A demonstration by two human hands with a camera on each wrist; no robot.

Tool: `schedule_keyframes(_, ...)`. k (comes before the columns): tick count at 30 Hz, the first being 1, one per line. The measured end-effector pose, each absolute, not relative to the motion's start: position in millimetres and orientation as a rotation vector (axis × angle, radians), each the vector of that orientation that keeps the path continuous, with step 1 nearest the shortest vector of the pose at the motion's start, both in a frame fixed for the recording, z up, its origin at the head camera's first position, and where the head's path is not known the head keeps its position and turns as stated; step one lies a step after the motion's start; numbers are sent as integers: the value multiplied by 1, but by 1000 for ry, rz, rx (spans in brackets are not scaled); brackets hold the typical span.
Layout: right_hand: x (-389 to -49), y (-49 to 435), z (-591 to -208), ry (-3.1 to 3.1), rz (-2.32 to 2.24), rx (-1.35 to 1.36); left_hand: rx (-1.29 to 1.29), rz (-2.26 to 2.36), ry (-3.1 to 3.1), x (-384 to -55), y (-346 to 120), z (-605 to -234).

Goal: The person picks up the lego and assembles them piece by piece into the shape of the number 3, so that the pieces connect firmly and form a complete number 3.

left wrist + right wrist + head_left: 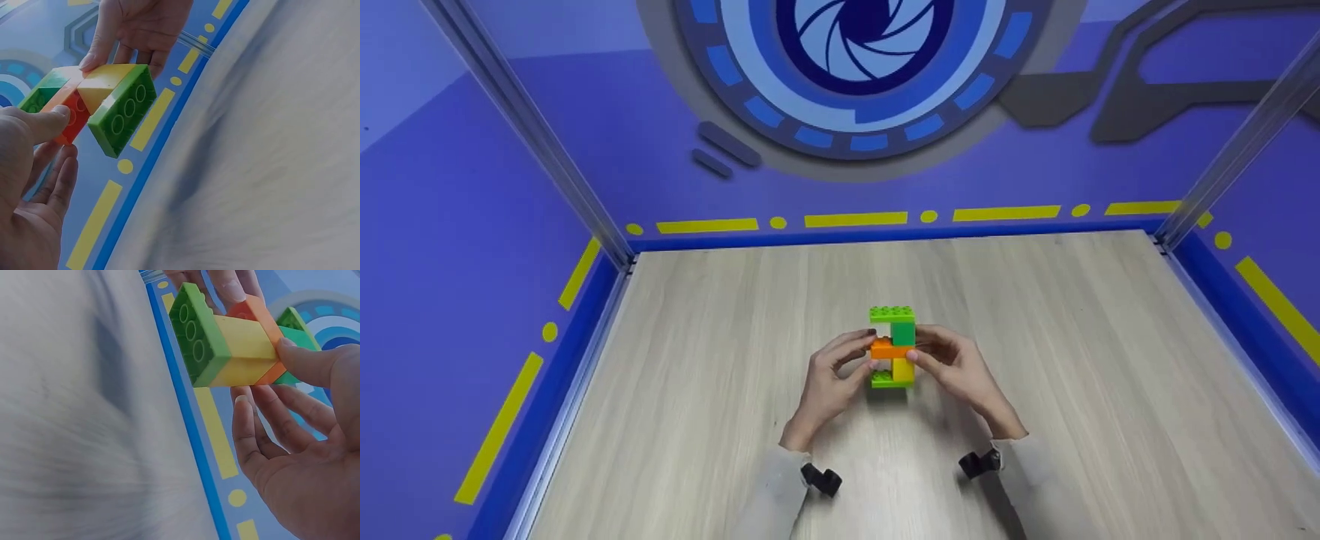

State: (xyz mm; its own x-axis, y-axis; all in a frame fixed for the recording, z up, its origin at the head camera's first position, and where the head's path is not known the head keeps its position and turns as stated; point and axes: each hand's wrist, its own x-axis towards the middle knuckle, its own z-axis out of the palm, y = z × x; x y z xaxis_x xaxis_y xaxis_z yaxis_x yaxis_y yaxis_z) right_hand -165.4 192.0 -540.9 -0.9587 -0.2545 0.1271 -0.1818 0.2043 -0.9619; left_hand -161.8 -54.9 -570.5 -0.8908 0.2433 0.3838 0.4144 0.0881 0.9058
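Between the two hands is an E-shaped stack of toy building bricks, held above the table. From top to bottom in the head view come a light green brick, a darker green brick, an orange brick, a yellow brick and another light green brick. My left hand pinches the orange brick's free end, as the left wrist view shows. On the opposite side my right hand grips the stack, its thumb on the orange brick near the yellow brick.
Beneath the hands lies a pale wood-grain table. A blue-purple patterned wall rises behind it, with more panels left and right. Metal posts stand at the back corners. A black wrist device sits by each sleeve.
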Motion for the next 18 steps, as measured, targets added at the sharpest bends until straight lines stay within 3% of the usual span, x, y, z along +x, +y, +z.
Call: schedule_keyframes(18, -172, 192, -542, 2418, -1844, -342, -712, -1794, -2350, -181, -59, -562)
